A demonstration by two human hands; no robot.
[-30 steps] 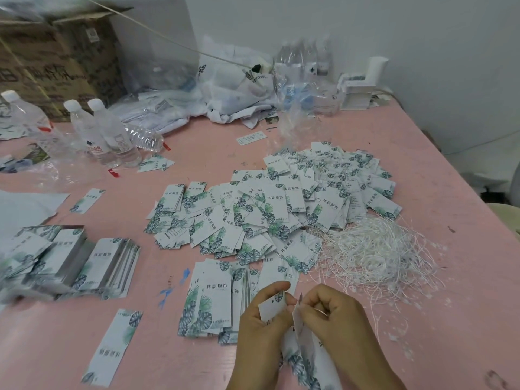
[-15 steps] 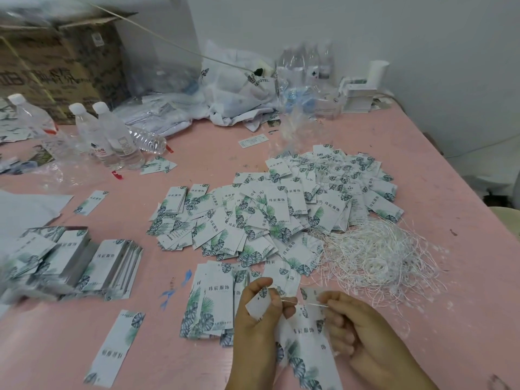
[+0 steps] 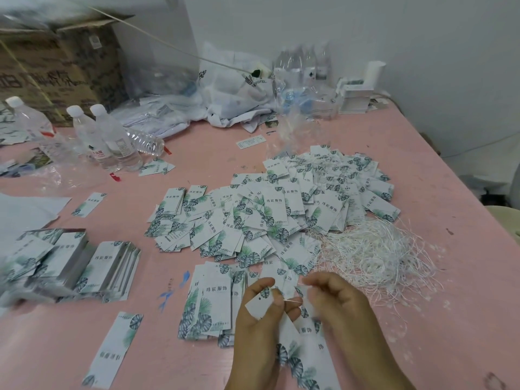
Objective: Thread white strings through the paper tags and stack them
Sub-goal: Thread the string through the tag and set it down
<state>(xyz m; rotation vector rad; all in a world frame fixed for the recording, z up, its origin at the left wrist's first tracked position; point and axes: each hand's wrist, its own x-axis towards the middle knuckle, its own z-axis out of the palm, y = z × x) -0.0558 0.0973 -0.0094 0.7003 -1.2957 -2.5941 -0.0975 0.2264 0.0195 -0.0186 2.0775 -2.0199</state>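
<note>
At the near edge my left hand (image 3: 257, 325) pinches the top of a white paper tag (image 3: 260, 304) with a punched hole and green leaf print. My right hand (image 3: 334, 302) pinches a thin white string (image 3: 292, 299) that runs between the two hands at the tag's top. Longer leaf-printed tags (image 3: 301, 353) hang below the hands. A tangle of white strings (image 3: 374, 254) lies to the right. A wide heap of loose tags (image 3: 281, 209) covers the table's middle, and a small stack of tags (image 3: 213, 299) sits just left of my left hand.
The pink table (image 3: 450, 305) carries neat tag stacks (image 3: 84, 260) at the left and a single tag (image 3: 115, 350) near the front. Water bottles (image 3: 107, 136), plastic bags (image 3: 230, 94) and a cardboard box (image 3: 56, 71) crowd the back. The table's right edge drops off.
My right hand has drawn away to the right, then come back up close to the left hand, pulling the string out at the tag's top. The left hand lifted slightly.
</note>
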